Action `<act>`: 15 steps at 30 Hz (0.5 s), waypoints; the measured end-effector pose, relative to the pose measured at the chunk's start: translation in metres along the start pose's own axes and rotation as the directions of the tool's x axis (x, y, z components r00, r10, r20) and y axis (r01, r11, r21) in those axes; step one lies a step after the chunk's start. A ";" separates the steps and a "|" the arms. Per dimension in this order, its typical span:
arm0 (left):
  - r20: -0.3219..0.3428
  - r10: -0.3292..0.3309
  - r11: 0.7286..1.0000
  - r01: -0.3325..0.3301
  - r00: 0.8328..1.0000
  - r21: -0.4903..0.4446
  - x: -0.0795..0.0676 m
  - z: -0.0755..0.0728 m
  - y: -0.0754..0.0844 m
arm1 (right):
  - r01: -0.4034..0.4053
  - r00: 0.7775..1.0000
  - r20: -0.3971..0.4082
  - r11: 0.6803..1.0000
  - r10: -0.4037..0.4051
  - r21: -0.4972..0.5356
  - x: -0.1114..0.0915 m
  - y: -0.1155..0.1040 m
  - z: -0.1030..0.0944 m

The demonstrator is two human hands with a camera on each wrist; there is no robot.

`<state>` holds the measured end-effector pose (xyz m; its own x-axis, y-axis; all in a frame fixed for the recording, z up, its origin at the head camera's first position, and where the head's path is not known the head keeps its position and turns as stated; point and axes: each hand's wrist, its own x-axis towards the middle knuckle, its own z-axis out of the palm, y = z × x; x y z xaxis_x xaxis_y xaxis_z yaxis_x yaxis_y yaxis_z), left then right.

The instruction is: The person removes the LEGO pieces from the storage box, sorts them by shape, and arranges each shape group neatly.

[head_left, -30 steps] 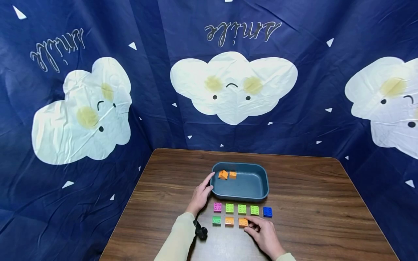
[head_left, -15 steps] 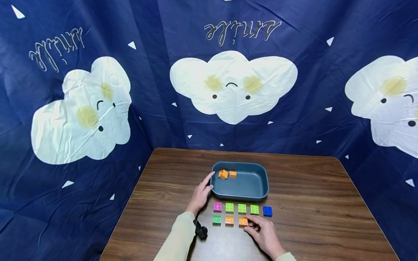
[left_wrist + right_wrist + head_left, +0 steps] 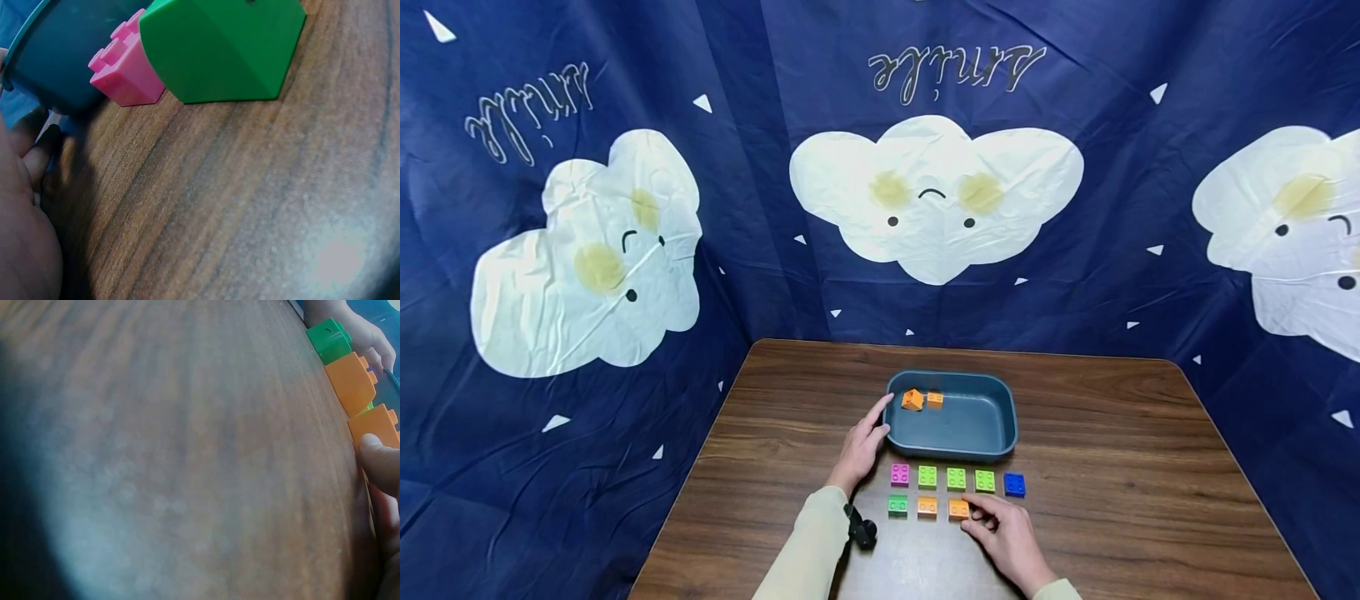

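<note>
My right hand [image 3: 1006, 533] pinches the rightmost orange building block [image 3: 958, 509] of the near row between thumb and forefinger. In the right wrist view its thumb [image 3: 380, 464] presses that block's side. A second orange block [image 3: 927, 507] and a green block [image 3: 897, 505] with a sloped side stand to its left. My left hand [image 3: 855, 451] touches the left wall of the blue-grey tub [image 3: 951, 455], fingers fairly straight. Two orange blocks [image 3: 912, 400] lie inside the tub, one of them tipped over.
Behind the near row sits another row: a pink block [image 3: 900, 475], several lime-green blocks [image 3: 956, 478] and a blue block [image 3: 1014, 485]. All rest on a brown wooden table [image 3: 1112, 467]. A dark blue curtain [image 3: 752, 167] with cloud prints hangs behind and beside it.
</note>
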<state>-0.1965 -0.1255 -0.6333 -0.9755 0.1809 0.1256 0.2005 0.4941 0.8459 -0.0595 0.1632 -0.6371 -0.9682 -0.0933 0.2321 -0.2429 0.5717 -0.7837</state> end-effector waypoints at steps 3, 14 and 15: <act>0.004 -0.004 1.000 0.004 1.000 -0.004 0.000 -0.001 0.001 | 0.006 1.000 -0.006 1.000 -0.006 0.000 0.000 0.000 0.000; -0.009 -0.005 1.000 0.005 1.000 -0.011 -0.001 0.000 0.001 | 0.003 1.000 -0.021 1.000 -0.003 0.006 -0.001 -0.002 0.001; -0.008 -0.005 1.000 0.005 1.000 -0.014 -0.001 0.000 0.001 | 0.001 1.000 -0.020 1.000 -0.001 0.004 -0.001 -0.002 0.001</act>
<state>-0.1954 -0.1250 -0.6326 -0.9772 0.1714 0.1252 0.1941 0.4832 0.8537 -0.0586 0.1615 -0.6361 -0.9667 -0.0769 0.2442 -0.2437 0.5684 -0.7858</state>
